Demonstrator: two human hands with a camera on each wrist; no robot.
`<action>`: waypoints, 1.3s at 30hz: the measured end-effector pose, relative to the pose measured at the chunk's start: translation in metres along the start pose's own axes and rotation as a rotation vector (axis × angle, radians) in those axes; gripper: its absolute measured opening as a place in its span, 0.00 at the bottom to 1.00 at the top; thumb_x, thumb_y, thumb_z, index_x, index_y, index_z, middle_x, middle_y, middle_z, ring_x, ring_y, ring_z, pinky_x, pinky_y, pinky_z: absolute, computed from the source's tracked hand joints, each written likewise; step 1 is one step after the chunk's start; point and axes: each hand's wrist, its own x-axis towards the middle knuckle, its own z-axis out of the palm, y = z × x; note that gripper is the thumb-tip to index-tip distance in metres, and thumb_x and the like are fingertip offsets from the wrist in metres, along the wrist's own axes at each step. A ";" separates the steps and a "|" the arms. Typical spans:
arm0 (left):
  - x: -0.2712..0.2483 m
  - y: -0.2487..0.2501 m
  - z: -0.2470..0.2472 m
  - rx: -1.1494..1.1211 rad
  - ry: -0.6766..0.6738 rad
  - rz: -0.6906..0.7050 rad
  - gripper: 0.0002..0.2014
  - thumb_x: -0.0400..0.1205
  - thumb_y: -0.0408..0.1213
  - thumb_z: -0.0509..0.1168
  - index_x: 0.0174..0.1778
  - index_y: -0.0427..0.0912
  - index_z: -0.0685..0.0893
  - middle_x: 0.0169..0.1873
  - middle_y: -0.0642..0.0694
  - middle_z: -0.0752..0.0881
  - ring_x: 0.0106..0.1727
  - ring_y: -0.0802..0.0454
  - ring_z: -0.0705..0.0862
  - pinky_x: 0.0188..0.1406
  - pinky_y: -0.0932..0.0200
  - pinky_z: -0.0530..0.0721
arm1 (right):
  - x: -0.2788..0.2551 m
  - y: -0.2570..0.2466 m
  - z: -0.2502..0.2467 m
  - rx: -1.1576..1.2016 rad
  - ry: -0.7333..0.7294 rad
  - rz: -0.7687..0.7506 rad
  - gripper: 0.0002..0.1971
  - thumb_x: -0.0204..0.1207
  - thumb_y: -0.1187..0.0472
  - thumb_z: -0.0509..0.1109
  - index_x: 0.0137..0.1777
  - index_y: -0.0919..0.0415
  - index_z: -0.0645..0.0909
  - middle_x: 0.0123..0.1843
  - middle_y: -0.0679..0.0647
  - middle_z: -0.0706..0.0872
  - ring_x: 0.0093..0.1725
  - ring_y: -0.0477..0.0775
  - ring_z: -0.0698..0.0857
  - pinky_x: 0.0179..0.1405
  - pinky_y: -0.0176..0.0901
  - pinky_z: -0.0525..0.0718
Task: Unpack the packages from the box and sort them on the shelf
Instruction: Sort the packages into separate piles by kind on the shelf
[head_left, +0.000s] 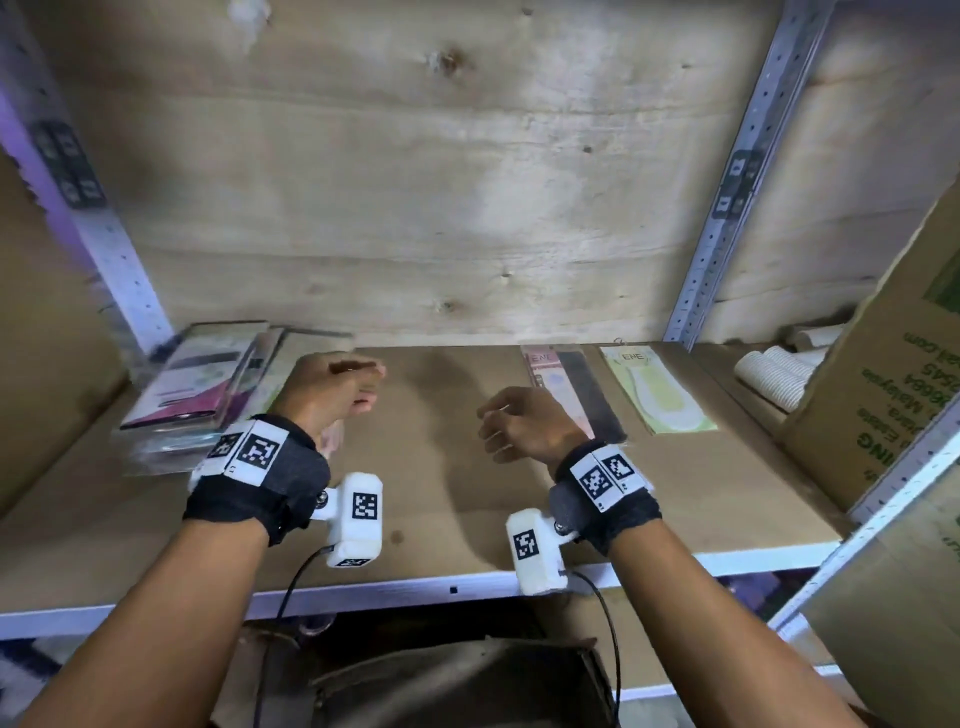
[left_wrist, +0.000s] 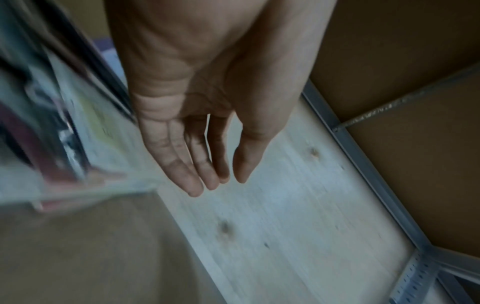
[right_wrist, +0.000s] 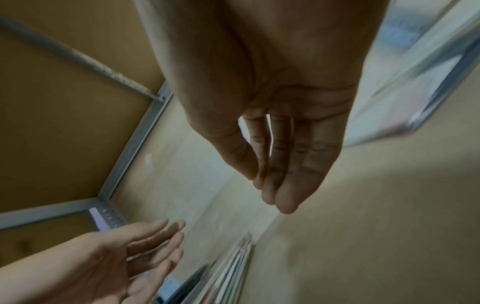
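Both hands hover empty over the brown shelf board (head_left: 441, 493). My left hand (head_left: 363, 389) has relaxed, straight fingers, just right of a stack of flat clear-wrapped packages (head_left: 202, 389) at the shelf's left end. In the left wrist view the left hand (left_wrist: 221, 185) holds nothing, with the blurred stack (left_wrist: 52, 133) beside it. My right hand (head_left: 493, 426) is also loose and empty, just left of a pink-and-black package (head_left: 576, 389) and a green insole package (head_left: 657, 389) lying flat. The right hand (right_wrist: 270, 191) shows extended fingers. An open brown box (head_left: 457, 680) sits below the shelf edge.
A large printed cardboard carton (head_left: 883, 405) leans at the right, with white paper cups (head_left: 774, 374) behind it. Perforated metal uprights (head_left: 727, 208) frame the bay in front of a plywood back wall (head_left: 415, 182). The shelf's white front rail (head_left: 415, 592) runs under my wrists.
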 end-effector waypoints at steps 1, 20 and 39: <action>0.001 0.000 -0.012 0.000 0.030 0.001 0.04 0.79 0.29 0.71 0.48 0.39 0.88 0.46 0.37 0.89 0.39 0.47 0.86 0.33 0.68 0.87 | 0.005 -0.004 0.014 0.013 -0.041 0.011 0.08 0.79 0.74 0.64 0.44 0.64 0.82 0.34 0.61 0.85 0.27 0.57 0.83 0.26 0.45 0.86; 0.001 -0.024 -0.137 0.162 0.268 -0.002 0.08 0.75 0.37 0.70 0.30 0.49 0.86 0.38 0.45 0.92 0.49 0.41 0.91 0.59 0.43 0.88 | 0.095 -0.065 0.187 -0.406 -0.085 0.166 0.46 0.59 0.40 0.84 0.68 0.69 0.71 0.54 0.63 0.85 0.48 0.64 0.86 0.47 0.55 0.86; -0.018 0.009 -0.029 0.729 -0.136 0.557 0.13 0.73 0.47 0.78 0.52 0.50 0.91 0.52 0.50 0.85 0.58 0.51 0.80 0.62 0.50 0.78 | -0.003 -0.066 0.031 0.520 -0.196 0.154 0.10 0.83 0.58 0.67 0.57 0.65 0.79 0.40 0.61 0.91 0.35 0.55 0.90 0.26 0.35 0.82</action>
